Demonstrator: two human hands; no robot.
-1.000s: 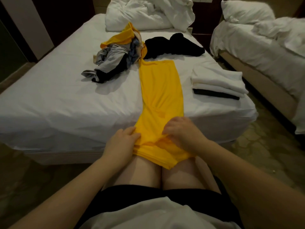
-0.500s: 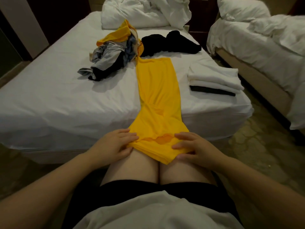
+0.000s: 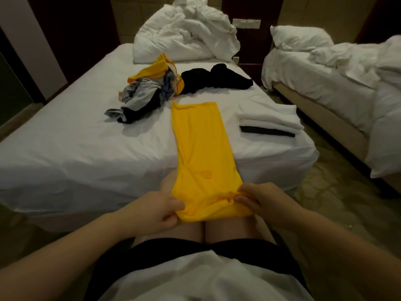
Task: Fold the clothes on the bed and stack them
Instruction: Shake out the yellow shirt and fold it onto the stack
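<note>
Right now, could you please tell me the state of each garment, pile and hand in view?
yellow garment: folded into a long strip, overhanging the near edge of the bed.
left hand: pinches the strip's near left corner.
right hand: pinches its near right corner.
clothes pile: crumpled, unfolded.
black garment: crumpled, unfolded.
folded stack: white pieces folded over a black one.
duvet: bunched at the bed's head.

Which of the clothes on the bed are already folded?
The flat stack on the right, white pieces over a black one. The mixed heap and black garment lie crumpled; the yellow garment lies stretched out.
</note>
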